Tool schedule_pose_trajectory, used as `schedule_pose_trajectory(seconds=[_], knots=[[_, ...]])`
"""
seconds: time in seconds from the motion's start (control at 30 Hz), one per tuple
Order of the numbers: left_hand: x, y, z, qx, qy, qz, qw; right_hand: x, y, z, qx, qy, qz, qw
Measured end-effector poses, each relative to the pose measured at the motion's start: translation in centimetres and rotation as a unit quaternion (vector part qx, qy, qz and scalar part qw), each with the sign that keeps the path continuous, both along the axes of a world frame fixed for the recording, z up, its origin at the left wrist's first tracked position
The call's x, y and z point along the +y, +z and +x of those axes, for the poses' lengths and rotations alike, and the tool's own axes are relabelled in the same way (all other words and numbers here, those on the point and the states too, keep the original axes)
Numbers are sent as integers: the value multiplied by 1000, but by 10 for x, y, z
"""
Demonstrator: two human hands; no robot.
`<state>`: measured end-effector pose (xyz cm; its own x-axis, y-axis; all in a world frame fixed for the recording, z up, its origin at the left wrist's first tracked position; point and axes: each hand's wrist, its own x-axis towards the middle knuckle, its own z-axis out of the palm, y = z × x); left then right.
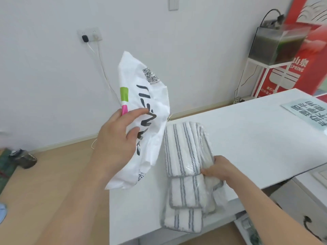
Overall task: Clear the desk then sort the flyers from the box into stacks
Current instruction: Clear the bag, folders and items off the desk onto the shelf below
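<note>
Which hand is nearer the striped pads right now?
Right. The right hand grips the pads at their right side; the left hand holds a bag up, to their left.

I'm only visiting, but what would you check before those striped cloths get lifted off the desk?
1. Left hand holds the white bag: ok.
2. Right hand grips the striped cloths: ok.
3. Bag mouth open for the cloths: cannot tell.
4. Desk cleared: not ok, cloths and a printed sign lie on it.
5. Box of flyers in view: not ok.
</note>
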<state>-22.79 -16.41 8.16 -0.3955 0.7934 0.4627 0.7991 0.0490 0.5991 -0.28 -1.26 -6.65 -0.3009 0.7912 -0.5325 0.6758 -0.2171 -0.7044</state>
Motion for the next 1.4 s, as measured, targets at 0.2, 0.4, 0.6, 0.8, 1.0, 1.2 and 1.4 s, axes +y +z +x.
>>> schedule_pose_trajectory(seconds=[0.2, 0.4, 0.6, 0.8, 1.0, 1.2, 1.4], knots=[[21, -42, 21, -298, -41, 16, 953, -18, 6, 25, 33, -14, -35, 999], [25, -149, 75, -164, 68, -259, 949, -27, 24, 65, 183, -126, -118, 968], [13, -146, 93, 126, 151, -233, 952, -51, 51, 74, 7, -143, 462, 875], [19, -162, 112, 13, -2, -293, 956, -46, 1, 20, -219, 204, 274, 914], [23, -163, 114, -197, 100, -244, 944, -6, -2, 27, -109, 215, 176, 954], [14, -150, 124, -444, 51, -246, 860, -24, 4, 60, 45, 120, 91, 988], [-39, -167, 194, -443, -53, -277, 851, -109, -11, 158, 126, -2, 85, 988]])
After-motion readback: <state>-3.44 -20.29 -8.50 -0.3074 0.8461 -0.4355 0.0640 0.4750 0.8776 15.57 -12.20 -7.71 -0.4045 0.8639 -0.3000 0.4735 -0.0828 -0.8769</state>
